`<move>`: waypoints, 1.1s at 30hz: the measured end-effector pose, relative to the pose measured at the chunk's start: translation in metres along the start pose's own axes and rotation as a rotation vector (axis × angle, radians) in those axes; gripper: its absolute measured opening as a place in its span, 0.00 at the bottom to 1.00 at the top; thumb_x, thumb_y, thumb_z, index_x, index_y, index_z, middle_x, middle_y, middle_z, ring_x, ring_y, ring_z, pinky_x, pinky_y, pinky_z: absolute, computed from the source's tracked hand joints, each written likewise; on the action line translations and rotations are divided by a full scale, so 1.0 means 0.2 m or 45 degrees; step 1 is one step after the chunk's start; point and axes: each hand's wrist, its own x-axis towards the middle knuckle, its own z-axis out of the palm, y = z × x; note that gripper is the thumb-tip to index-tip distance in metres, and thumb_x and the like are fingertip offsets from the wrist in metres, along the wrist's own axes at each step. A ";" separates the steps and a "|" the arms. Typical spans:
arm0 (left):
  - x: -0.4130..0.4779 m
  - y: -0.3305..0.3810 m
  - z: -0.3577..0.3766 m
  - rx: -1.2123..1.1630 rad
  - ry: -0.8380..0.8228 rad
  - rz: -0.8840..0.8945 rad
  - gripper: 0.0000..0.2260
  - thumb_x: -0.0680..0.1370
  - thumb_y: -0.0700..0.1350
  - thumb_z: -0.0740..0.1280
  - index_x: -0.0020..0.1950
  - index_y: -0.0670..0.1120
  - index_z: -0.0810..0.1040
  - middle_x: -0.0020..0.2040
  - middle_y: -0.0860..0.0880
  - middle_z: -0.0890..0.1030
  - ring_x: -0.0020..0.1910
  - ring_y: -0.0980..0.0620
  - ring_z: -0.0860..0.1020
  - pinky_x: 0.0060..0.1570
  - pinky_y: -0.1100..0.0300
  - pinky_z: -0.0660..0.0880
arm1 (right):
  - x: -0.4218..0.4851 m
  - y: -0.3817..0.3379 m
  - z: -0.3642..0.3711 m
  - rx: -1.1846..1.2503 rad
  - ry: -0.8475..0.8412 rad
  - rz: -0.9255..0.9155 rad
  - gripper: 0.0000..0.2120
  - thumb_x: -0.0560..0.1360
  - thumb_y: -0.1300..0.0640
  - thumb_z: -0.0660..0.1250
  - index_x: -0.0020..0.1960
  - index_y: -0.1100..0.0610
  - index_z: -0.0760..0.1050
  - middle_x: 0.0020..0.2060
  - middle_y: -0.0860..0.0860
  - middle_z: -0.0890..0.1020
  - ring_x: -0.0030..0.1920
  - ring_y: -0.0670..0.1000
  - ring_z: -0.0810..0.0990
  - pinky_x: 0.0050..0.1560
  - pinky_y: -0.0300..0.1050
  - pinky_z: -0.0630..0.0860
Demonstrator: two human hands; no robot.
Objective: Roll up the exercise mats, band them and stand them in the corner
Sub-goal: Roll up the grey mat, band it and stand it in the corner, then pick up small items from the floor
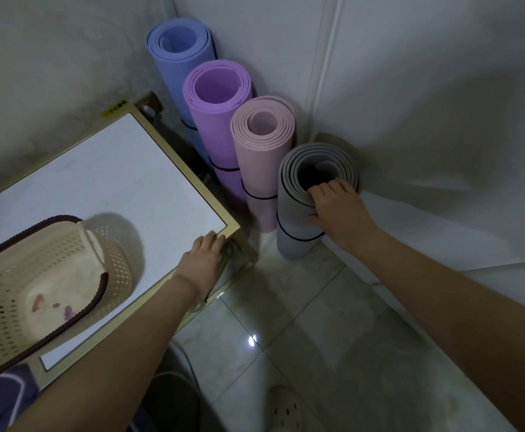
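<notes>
A row of rolled mats stands upright along the wall into the corner: a blue mat (178, 56) farthest, then a purple mat (220, 113), a pink mat (262, 151) and a grey mat (295, 210) nearest. Each shows a dark band around its lower part. My right hand (337, 210) grips the top rim of the grey mat, fingers hooked inside the roll. My left hand (205, 260) rests on the corner of a gold-framed white table (105, 182), fingers curled over its edge.
A perforated beige plastic basket (36, 282) sits on the table at the left. White walls meet behind the mats. Glossy tiled floor (301, 338) lies below, with a perforated slipper (286, 410) at the bottom edge.
</notes>
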 end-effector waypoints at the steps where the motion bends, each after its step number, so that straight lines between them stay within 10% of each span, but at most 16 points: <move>1: -0.01 0.00 0.00 -0.002 -0.007 0.000 0.29 0.79 0.39 0.61 0.77 0.47 0.53 0.76 0.46 0.54 0.73 0.45 0.58 0.66 0.55 0.67 | -0.01 -0.01 0.00 0.001 -0.018 -0.001 0.25 0.50 0.56 0.84 0.42 0.63 0.79 0.32 0.56 0.80 0.35 0.56 0.81 0.47 0.48 0.79; 10: -0.25 -0.08 0.07 0.191 -0.077 -0.017 0.29 0.77 0.40 0.62 0.76 0.43 0.55 0.75 0.44 0.58 0.71 0.45 0.61 0.69 0.52 0.61 | -0.19 -0.14 -0.05 -0.160 0.021 0.102 0.24 0.65 0.70 0.72 0.60 0.71 0.74 0.56 0.69 0.78 0.56 0.68 0.78 0.56 0.66 0.72; 17: -0.76 -0.16 0.32 0.512 -0.011 0.065 0.24 0.77 0.43 0.61 0.72 0.46 0.60 0.69 0.45 0.65 0.69 0.47 0.64 0.69 0.50 0.61 | -0.58 -0.58 -0.06 -0.008 0.012 0.090 0.16 0.67 0.66 0.54 0.47 0.65 0.78 0.42 0.63 0.80 0.38 0.62 0.80 0.39 0.49 0.77; 22: -1.18 -0.30 0.69 0.453 -0.161 0.022 0.22 0.78 0.43 0.58 0.72 0.46 0.61 0.69 0.45 0.65 0.67 0.46 0.64 0.65 0.51 0.61 | -0.98 -1.03 0.05 0.142 -0.239 0.149 0.24 0.60 0.68 0.75 0.56 0.64 0.77 0.51 0.64 0.80 0.48 0.63 0.81 0.50 0.55 0.78; 27: -1.57 -0.43 1.05 0.367 -0.384 0.012 0.22 0.79 0.43 0.57 0.74 0.46 0.59 0.71 0.45 0.62 0.68 0.44 0.63 0.63 0.50 0.61 | -1.37 -1.53 0.15 0.287 -0.823 0.094 0.29 0.79 0.62 0.58 0.77 0.56 0.51 0.76 0.57 0.54 0.75 0.58 0.55 0.73 0.50 0.53; 33: -1.86 -0.51 1.35 0.207 -0.420 -0.032 0.27 0.80 0.44 0.57 0.77 0.48 0.52 0.77 0.45 0.50 0.74 0.44 0.55 0.67 0.48 0.60 | -1.79 -2.00 0.24 0.352 -1.108 -0.011 0.26 0.80 0.62 0.54 0.76 0.59 0.50 0.71 0.59 0.60 0.66 0.61 0.69 0.63 0.53 0.69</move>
